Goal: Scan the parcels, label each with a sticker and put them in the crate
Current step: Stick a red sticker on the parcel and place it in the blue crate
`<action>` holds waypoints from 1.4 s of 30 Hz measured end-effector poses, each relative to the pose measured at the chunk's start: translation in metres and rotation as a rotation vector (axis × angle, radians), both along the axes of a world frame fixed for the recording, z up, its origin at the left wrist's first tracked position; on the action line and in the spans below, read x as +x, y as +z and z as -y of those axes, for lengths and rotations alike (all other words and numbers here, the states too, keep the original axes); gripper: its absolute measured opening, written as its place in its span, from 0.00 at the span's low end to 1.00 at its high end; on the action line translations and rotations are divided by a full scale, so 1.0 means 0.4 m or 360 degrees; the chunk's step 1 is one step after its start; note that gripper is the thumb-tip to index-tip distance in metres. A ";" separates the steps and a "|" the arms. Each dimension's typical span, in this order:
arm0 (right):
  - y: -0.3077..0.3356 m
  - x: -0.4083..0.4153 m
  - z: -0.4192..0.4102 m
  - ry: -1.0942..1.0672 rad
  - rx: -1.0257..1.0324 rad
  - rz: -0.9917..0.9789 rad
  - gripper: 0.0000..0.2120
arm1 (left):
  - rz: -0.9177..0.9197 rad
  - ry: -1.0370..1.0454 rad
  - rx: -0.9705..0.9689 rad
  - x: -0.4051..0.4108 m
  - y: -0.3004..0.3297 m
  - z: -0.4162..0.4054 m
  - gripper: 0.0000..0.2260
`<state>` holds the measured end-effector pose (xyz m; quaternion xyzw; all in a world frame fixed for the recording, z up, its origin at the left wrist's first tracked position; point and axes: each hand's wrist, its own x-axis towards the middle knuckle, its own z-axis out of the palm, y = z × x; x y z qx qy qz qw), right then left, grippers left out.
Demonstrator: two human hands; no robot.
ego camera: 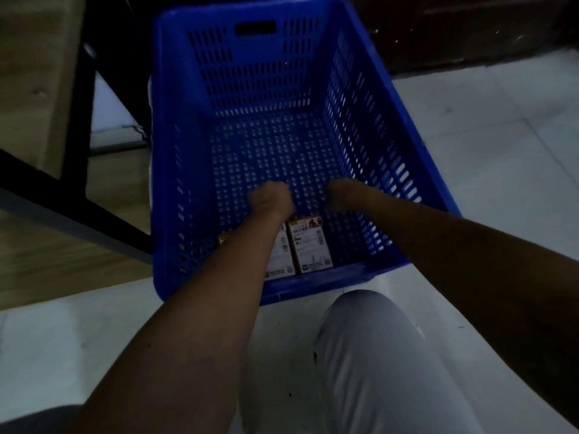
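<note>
Both bare forearms extend from near toward far, converging. Left hand (272, 197) and right hand (344, 195) sit side by side, apart, knuckles up, fingers curled under and hidden. Neither grip's contents can be determined.

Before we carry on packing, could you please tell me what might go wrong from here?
1. The left forearm lies across the parcels at the crate's near wall, so withdrawing could drag or tilt them.
2. The picture is dim and both hands are blurred, so a label fault might go unnoticed.
</note>
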<state>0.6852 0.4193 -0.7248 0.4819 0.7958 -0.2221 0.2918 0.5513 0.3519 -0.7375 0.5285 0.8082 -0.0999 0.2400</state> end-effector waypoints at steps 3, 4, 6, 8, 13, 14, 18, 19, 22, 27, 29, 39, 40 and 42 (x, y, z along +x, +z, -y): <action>0.080 -0.015 -0.005 0.0088 0.0394 -0.0055 0.17 | -0.0216 -0.0103 0.0096 -0.034 0.083 -0.011 0.08; 0.107 -0.019 -0.008 0.0102 0.0493 -0.0089 0.15 | -0.0275 -0.0135 0.0115 -0.046 0.117 -0.016 0.08; 0.173 -0.027 -0.003 0.0128 0.0677 -0.0177 0.12 | -0.0367 -0.0176 0.0145 -0.061 0.195 -0.028 0.09; 0.251 -0.034 0.013 0.0095 0.0749 -0.0251 0.13 | -0.0398 -0.0185 0.0164 -0.060 0.289 -0.029 0.08; 0.519 -0.033 0.064 0.0008 0.0797 -0.0239 0.11 | -0.0416 -0.0257 0.0245 -0.026 0.559 0.008 0.07; 0.580 -0.030 0.068 -0.0007 0.0797 -0.0226 0.11 | -0.0410 -0.0265 0.0260 -0.020 0.620 0.013 0.07; 0.845 -0.005 0.084 -0.0033 0.0802 -0.0266 0.12 | -0.0392 -0.0264 0.0299 0.008 0.892 0.041 0.08; 0.915 0.003 0.088 -0.0033 0.0818 -0.0283 0.13 | -0.0391 -0.0278 0.0330 0.017 0.963 0.048 0.08; 1.130 0.034 0.106 -0.0039 0.0882 -0.0312 0.14 | -0.0410 -0.0306 0.0372 0.047 1.184 0.079 0.07; 1.464 0.078 0.168 -0.0063 0.0915 -0.0317 0.14 | -0.0473 -0.0278 0.0382 0.115 1.521 0.162 0.08; 1.577 0.095 0.204 -0.0030 0.0920 -0.0325 0.13 | -0.0473 -0.0272 0.0387 0.140 1.627 0.205 0.08; 1.954 0.089 0.382 0.0230 0.0899 -0.0331 0.06 | -0.0445 -0.0039 0.0384 0.136 1.981 0.411 0.13; 1.976 0.078 0.401 0.0258 0.0895 -0.0334 0.06 | -0.0447 -0.0014 0.0373 0.125 2.000 0.431 0.13; 2.012 0.052 0.446 0.0312 0.0888 -0.0360 0.06 | -0.0472 0.0027 0.0345 0.102 2.041 0.481 0.09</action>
